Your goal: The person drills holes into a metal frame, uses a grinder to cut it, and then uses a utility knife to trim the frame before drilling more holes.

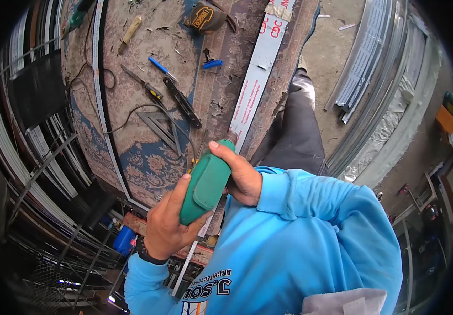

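Note:
Both hands are on a green power tool [208, 181] close to my chest. My left hand [169, 223] is wrapped round its lower left side, a dark band at the wrist. My right hand [239, 176] grips the upper right side near the dark nose, the thumb on top. The nose lies over a long white profile [255, 89] with red print, which runs diagonally across the carpeted table [132, 105]. A cord leads from beside the tool across the carpet. Left of the profile lie a metal square [158, 128], a black folding tool [182, 102] and a yellow-marked pointed tool [153, 91].
A blue pen [158, 65], a wooden-handled tool [130, 33] and a dark pouch [205, 18] lie on the carpet. Another long profile [99, 89] runs along the left. Racked profiles [32, 147] stand far left; more profiles [365, 58] lie on the floor at right.

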Action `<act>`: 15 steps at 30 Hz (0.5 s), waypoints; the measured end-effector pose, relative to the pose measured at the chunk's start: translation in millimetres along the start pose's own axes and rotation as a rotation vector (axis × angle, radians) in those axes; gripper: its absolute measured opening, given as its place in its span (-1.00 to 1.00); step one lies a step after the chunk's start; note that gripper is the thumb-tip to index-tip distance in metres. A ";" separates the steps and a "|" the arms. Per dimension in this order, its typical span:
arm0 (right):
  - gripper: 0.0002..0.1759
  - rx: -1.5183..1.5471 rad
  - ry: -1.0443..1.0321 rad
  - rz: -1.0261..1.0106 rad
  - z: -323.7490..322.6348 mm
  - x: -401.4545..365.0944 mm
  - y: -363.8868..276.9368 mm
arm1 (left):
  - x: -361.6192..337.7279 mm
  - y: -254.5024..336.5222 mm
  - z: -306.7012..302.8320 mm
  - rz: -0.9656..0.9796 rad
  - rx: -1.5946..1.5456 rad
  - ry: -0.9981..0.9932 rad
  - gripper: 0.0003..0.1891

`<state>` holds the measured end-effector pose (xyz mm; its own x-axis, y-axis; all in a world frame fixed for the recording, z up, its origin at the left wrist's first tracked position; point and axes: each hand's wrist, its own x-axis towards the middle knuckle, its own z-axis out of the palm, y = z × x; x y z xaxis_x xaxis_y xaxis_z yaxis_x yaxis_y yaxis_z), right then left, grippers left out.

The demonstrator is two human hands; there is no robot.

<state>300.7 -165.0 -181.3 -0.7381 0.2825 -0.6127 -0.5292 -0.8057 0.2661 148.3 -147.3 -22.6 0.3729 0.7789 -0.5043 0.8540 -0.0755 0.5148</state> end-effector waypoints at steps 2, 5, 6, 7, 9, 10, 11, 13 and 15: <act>-0.36 0.010 0.006 0.004 -2.9 -1.6 3.8 | -3.3 1.1 2.8 -0.017 -0.005 -0.017 -0.14; -0.37 0.016 0.012 -0.008 -4.3 -1.3 1.8 | -2.5 1.3 4.1 -0.044 -0.007 -0.046 -0.12; -0.37 0.020 0.015 -0.008 -5.1 -1.0 3.7 | -3.7 0.9 4.5 -0.044 -0.007 -0.046 -0.12; -0.37 0.020 0.017 -0.012 -5.6 -0.7 3.5 | -3.0 0.6 4.7 -0.041 -0.008 -0.043 -0.12; -0.37 0.008 0.003 -0.003 -10.1 3.1 3.9 | 0.1 0.0 7.0 -0.019 0.001 -0.024 -0.14; -0.36 0.003 -0.004 0.002 -11.1 4.4 3.9 | 1.1 -0.5 7.8 -0.009 0.006 -0.015 -0.14; -0.36 0.003 -0.003 -0.002 -11.0 4.5 3.5 | 1.4 -1.7 8.2 -0.013 0.001 -0.021 -0.14; -0.34 0.004 0.001 -0.007 -8.9 3.7 2.6 | 1.0 -4.0 8.6 -0.026 -0.009 -0.035 -0.14; -0.32 -0.014 -0.004 0.011 -12.0 7.9 1.7 | 4.9 -2.7 6.6 -0.044 0.001 -0.040 -0.14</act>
<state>299.0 -170.4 -194.6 -0.7456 0.2755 -0.6068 -0.5152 -0.8159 0.2626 150.2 -147.4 -31.1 0.3488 0.7560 -0.5539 0.8702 -0.0418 0.4909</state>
